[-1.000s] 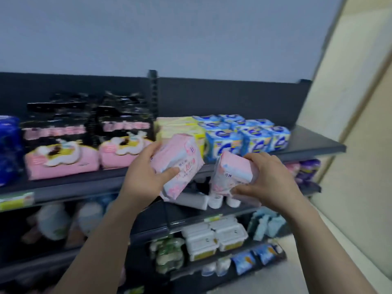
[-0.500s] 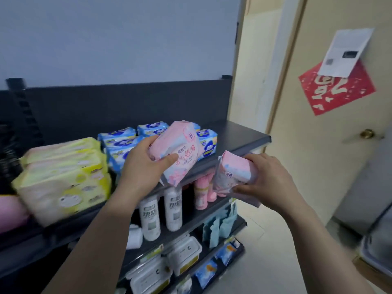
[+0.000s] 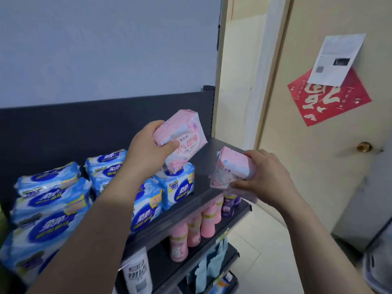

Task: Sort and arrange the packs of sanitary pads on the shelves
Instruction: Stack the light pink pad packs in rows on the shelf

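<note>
- Left hand bare; left forearm bare as far as it is in view.
- Right hand bare; right forearm likewise uncovered throughout.

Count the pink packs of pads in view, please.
2. One pink pack is held by the left hand above the blue packs; the second pink pack is held by the right hand beside the top shelf's front edge. More may be hidden.

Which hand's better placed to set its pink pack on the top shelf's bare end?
Probably left: left hand holds its pink pack above the shelf; right hand holds the other pack lower, at the front edge.
</note>
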Demonstrator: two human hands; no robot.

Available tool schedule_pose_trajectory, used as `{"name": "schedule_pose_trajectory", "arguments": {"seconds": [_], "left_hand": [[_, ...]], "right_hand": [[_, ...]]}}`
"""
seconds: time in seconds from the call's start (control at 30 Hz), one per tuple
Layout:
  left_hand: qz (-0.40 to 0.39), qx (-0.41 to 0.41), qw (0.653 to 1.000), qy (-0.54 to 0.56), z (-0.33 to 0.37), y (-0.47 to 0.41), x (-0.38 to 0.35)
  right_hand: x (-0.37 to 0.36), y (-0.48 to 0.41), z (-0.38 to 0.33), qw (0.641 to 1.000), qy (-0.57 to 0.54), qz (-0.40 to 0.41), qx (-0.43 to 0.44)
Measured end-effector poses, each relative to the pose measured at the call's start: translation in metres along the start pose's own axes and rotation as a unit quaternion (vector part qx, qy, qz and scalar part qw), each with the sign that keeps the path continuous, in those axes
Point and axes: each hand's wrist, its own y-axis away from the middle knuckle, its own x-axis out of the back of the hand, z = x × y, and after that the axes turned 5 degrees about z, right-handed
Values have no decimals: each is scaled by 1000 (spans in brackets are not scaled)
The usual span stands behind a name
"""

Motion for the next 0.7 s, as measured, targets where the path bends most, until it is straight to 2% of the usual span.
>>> {"name": "schedule_pose_trajectory", "arguments": {"seconds": [0.3, 0.6, 0.7], "left_hand": [[-10, 46, 992, -114, -15, -86, -41], [-14, 136, 984, -117, -55, -160, -92], [5, 163, 979, -124, -80, -180, -105]], "right_hand": [[-45, -77, 32, 999, -23, -36, 33], [-103, -177, 70, 985, -50, -93, 138], [-123, -206, 79, 979, -63, -106, 165]]}}
